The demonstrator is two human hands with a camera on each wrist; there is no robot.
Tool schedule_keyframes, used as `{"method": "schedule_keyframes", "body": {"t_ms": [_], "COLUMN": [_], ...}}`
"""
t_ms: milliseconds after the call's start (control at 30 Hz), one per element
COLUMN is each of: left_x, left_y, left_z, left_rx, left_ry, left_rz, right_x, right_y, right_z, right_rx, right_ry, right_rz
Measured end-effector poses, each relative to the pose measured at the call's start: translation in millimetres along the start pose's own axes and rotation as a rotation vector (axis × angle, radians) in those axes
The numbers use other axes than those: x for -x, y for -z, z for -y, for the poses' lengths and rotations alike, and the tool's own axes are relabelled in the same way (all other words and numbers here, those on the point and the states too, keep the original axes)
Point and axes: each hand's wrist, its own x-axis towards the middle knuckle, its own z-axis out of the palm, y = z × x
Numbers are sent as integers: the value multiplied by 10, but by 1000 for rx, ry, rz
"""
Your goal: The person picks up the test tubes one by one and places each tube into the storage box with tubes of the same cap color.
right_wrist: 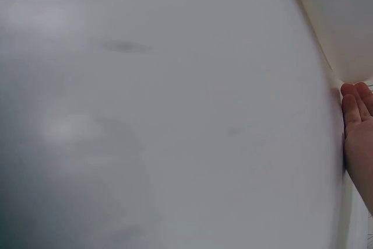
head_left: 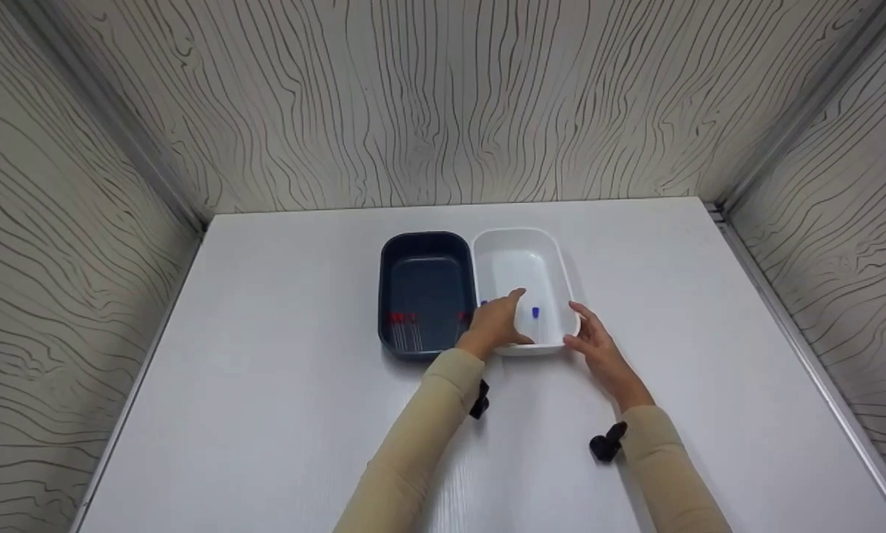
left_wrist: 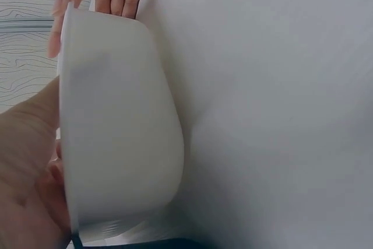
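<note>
A white rectangular tray point(head_left: 496, 235) stands on the table, with my left hand point(head_left: 496, 322) reaching over its near left part. The thumb and index finger are spread apart; the remaining fingers are mostly hidden. Inside lies a clear tube with a blue cap point(head_left: 536, 312), right of that hand. A second blue cap point(head_left: 484, 303) peeks out at the hand's left. At the near right corner my right hand point(head_left: 596, 348) holds the tray, thumb and fingers about the rim. In the right wrist view, its fingers point(right_wrist: 352, 106) lie along the tray's outer wall point(right_wrist: 349, 27).
A dark blue tray point(head_left: 428, 235) touches the white one on its left. Several clear tubes with red caps point(head_left: 396, 317) lie in its near end, another red cap point(head_left: 461, 317) near its right wall. Wood-patterned panels point(head_left: 428, 104) enclose the white table point(head_left: 280, 355).
</note>
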Motion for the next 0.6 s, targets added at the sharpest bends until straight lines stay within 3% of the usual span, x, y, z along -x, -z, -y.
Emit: {"method": "schedule_keyframes", "body": {"t_ms": [267, 467, 600], "left_x": [32, 70, 90], "left_y": [-54, -52, 34], "left_z": [65, 145, 203], "left_rx": [60, 137, 133], "left_ry": [-66, -171, -218], "left_rz": [-44, -137, -205], "right_x": [-10, -36, -53], "right_y": [10, 11, 17], "right_z": [-24, -20, -3], "right_rx": [7, 23, 20], "right_ry": [-13, -5, 0], "right_rz": [-3, -3, -6]}}
